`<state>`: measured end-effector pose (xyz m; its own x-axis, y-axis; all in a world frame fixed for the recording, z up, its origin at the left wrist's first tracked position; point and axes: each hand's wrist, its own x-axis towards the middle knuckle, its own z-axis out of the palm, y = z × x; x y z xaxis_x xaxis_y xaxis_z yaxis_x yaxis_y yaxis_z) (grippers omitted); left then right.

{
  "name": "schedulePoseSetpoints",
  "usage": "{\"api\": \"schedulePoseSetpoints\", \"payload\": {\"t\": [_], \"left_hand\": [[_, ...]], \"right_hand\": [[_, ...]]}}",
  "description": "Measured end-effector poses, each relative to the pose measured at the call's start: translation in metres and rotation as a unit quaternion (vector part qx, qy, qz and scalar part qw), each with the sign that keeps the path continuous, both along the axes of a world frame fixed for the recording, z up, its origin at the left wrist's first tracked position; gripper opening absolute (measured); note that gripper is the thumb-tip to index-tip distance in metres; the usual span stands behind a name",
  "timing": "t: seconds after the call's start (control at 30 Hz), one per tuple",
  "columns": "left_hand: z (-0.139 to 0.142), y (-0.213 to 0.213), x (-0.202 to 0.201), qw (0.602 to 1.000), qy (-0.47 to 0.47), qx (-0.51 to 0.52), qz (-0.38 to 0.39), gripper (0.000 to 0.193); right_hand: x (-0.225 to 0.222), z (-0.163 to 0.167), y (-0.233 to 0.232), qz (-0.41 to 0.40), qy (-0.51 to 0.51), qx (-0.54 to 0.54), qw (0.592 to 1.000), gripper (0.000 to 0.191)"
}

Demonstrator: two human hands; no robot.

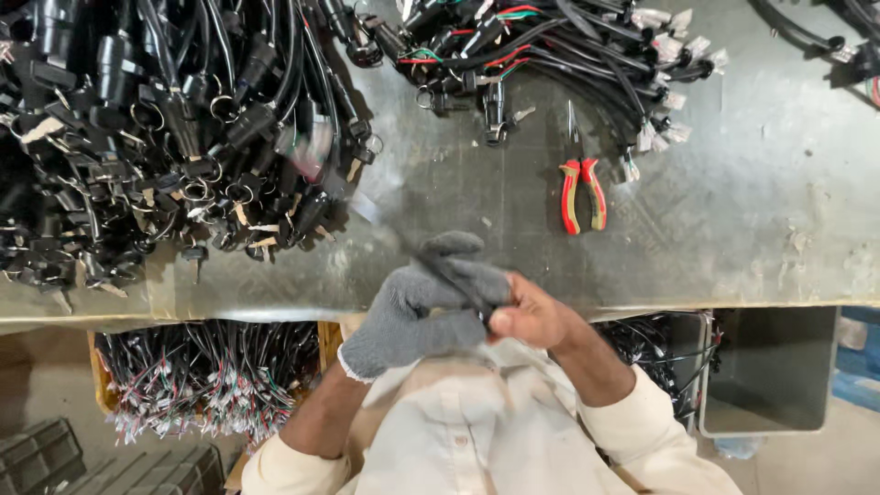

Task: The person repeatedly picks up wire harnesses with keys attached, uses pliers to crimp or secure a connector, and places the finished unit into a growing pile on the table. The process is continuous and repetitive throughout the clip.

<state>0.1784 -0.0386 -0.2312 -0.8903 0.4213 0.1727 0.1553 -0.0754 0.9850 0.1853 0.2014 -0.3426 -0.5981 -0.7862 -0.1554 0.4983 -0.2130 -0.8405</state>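
I see my left hand (417, 307), in a grey glove, curled shut around a thin black cable (449, 275) just in front of my chest, at the near edge of the metal table (733, 211). My bare right hand (532, 316) pinches the same cable at its lower end. Red-handled pliers (583, 192) lie apart on the table, between two heaps of black cable assemblies (165, 128).

Grey knit glove with a white cuff on the left hand (423, 307); bare right hand (536, 316) in a cream sleeve. Above the grip, red-and-yellow-handled pliers (582, 194) on the dull grey tabletop (752, 202); black cable bundles (165, 128) up-left.
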Motion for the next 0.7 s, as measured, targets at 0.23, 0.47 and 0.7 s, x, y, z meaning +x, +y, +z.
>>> {"api": "schedulePoseSetpoints", "payload": {"t": [0.23, 0.47, 0.7], "left_hand": [[-0.019, 0.017, 0.003, 0.993, -0.085, 0.048, 0.067, 0.013], [-0.041, 0.028, -0.006, 0.993, -0.061, -0.039, 0.097, 0.046], [-0.036, 0.019, -0.004, 0.956, -0.16, 0.184, 0.165, 0.024]], "right_hand": [[0.018, -0.02, -0.019, -0.109, -0.118, -0.11, 0.981, 0.047], [0.008, -0.006, -0.051, -0.373, 0.092, 0.125, 0.915, 0.033], [-0.053, 0.051, 0.006, -0.395, 0.489, 0.583, 0.515, 0.058]]}}
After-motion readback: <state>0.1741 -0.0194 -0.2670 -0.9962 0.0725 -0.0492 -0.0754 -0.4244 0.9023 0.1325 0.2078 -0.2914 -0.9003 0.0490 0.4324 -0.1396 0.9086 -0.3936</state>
